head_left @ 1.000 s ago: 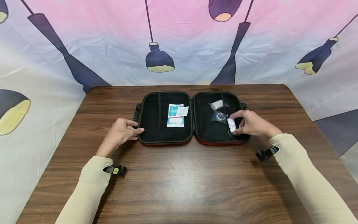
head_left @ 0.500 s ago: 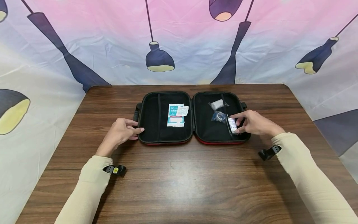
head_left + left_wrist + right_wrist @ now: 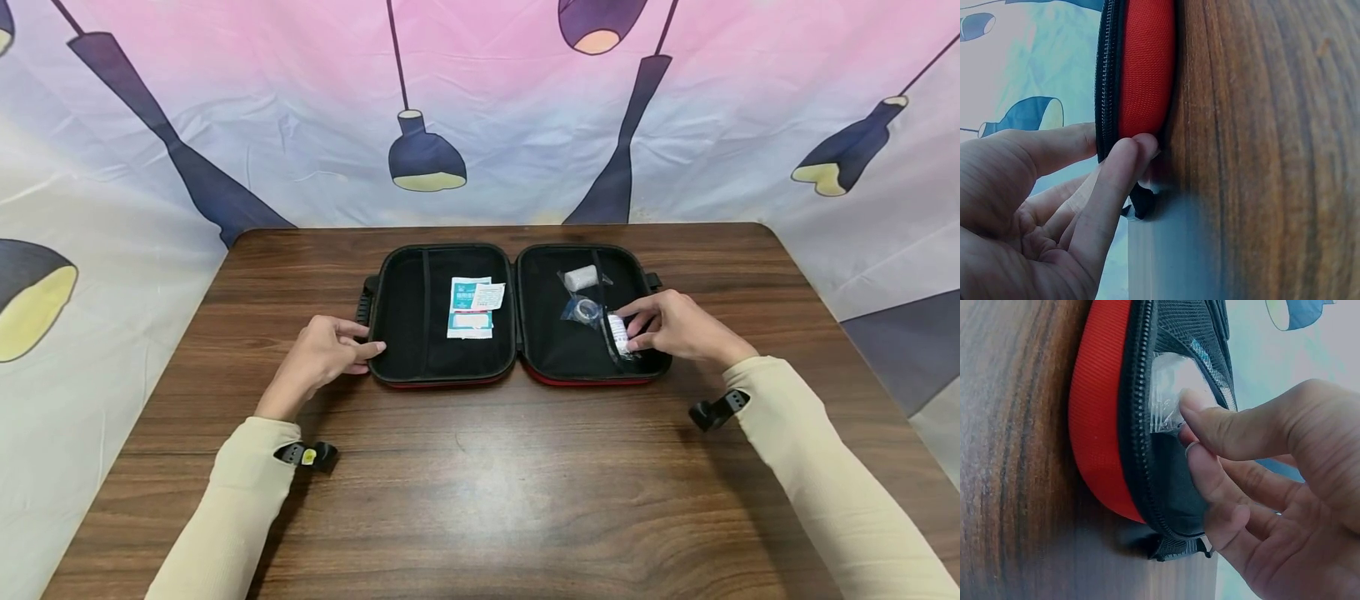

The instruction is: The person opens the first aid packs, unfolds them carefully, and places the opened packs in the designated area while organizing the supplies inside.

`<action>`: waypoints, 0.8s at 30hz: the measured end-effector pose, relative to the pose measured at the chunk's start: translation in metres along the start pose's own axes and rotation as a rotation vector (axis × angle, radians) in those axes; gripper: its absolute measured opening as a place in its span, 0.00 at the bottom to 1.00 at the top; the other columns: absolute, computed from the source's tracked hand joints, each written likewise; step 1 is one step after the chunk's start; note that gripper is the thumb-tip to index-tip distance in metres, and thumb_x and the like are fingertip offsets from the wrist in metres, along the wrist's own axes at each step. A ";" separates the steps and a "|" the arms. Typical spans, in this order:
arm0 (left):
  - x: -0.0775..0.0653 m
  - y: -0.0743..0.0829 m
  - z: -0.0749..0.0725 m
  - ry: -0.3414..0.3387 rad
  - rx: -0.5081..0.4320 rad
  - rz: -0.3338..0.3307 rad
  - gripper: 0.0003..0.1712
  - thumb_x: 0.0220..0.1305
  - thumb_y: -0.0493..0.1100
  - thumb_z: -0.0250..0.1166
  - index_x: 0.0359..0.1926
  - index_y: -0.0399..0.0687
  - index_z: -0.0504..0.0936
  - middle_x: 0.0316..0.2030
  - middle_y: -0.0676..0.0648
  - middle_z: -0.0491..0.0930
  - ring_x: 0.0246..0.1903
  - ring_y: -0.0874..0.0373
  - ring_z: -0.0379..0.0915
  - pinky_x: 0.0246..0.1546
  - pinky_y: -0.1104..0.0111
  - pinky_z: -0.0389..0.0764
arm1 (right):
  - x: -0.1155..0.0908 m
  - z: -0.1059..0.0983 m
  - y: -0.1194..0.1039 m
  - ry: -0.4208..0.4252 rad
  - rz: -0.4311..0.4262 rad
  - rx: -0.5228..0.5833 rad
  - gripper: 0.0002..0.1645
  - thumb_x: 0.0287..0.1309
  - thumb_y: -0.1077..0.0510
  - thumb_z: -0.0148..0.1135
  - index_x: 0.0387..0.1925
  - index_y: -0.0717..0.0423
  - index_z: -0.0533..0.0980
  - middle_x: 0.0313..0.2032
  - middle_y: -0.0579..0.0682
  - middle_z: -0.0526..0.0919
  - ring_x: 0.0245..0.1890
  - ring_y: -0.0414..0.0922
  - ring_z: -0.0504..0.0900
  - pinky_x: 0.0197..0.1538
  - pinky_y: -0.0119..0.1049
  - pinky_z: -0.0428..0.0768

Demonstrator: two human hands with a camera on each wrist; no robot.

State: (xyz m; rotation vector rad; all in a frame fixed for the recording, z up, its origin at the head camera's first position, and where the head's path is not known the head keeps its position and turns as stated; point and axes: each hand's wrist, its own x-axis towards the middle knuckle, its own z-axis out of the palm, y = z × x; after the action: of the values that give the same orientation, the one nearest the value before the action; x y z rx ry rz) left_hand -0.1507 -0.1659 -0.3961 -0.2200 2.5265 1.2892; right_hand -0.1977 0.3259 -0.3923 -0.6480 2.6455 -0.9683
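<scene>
An open zip case (image 3: pixel 408 367), black inside and red outside, lies flat with its two halves spread. My left hand (image 3: pixel 326 354) holds its left half at the near left corner, with the thumb on the red side (image 3: pixel 1147 69) and a finger at the zipper edge. In the right half, my right hand (image 3: pixel 678 329) pinches a white item in clear plastic wrap (image 3: pixel 618 335), partly under an elastic strap (image 3: pixel 604 308). Close up in the right wrist view, the thumb presses on the shiny wrap (image 3: pixel 1169 381); the rest is hidden by mesh and fingers.
Beside the wrapped item lie a small bag (image 3: pixel 582 311) with a ring-shaped roll and a white roll (image 3: pixel 581 278) in plastic. Teal-and-white packets (image 3: pixel 470 321) lie in the left half. Behind the brown table (image 3: pixel 480 483) hangs a printed cloth (image 3: pixel 510 167).
The right hand has shifted slightly about the wrapped item, which now leans a little more leftward. The small bag beside it has slid slightly left. The left hand stays at the corner.
</scene>
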 end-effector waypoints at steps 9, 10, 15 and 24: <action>-0.001 0.001 0.001 -0.007 -0.003 -0.003 0.35 0.68 0.45 0.69 0.68 0.29 0.70 0.45 0.34 0.84 0.39 0.50 0.87 0.41 0.62 0.87 | 0.003 0.006 -0.002 0.000 0.016 0.027 0.26 0.57 0.72 0.69 0.58 0.70 0.78 0.33 0.54 0.85 0.30 0.45 0.85 0.31 0.32 0.81; -0.001 0.002 0.001 -0.006 -0.002 -0.004 0.35 0.68 0.45 0.69 0.68 0.29 0.70 0.44 0.34 0.85 0.39 0.50 0.87 0.41 0.62 0.87 | 0.003 0.007 -0.002 0.001 0.013 0.027 0.26 0.57 0.73 0.69 0.59 0.70 0.78 0.33 0.54 0.85 0.30 0.45 0.85 0.32 0.32 0.82; -0.001 0.002 0.001 -0.005 -0.004 -0.007 0.34 0.68 0.44 0.69 0.68 0.29 0.70 0.41 0.37 0.85 0.40 0.50 0.87 0.40 0.62 0.87 | 0.004 0.009 -0.003 0.012 0.011 0.026 0.27 0.57 0.73 0.69 0.59 0.70 0.77 0.35 0.53 0.85 0.30 0.45 0.85 0.34 0.31 0.82; -0.003 0.000 0.000 0.006 -0.002 0.012 0.35 0.68 0.45 0.70 0.67 0.28 0.71 0.40 0.37 0.86 0.39 0.50 0.87 0.40 0.63 0.87 | 0.003 0.013 -0.003 0.017 0.009 0.074 0.31 0.57 0.72 0.69 0.63 0.72 0.73 0.38 0.56 0.85 0.31 0.47 0.85 0.33 0.32 0.82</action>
State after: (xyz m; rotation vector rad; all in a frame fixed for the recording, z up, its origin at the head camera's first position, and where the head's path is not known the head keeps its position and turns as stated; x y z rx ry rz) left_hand -0.1482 -0.1658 -0.3951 -0.2103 2.5353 1.2971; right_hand -0.1947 0.3151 -0.3999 -0.6139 2.6109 -1.0679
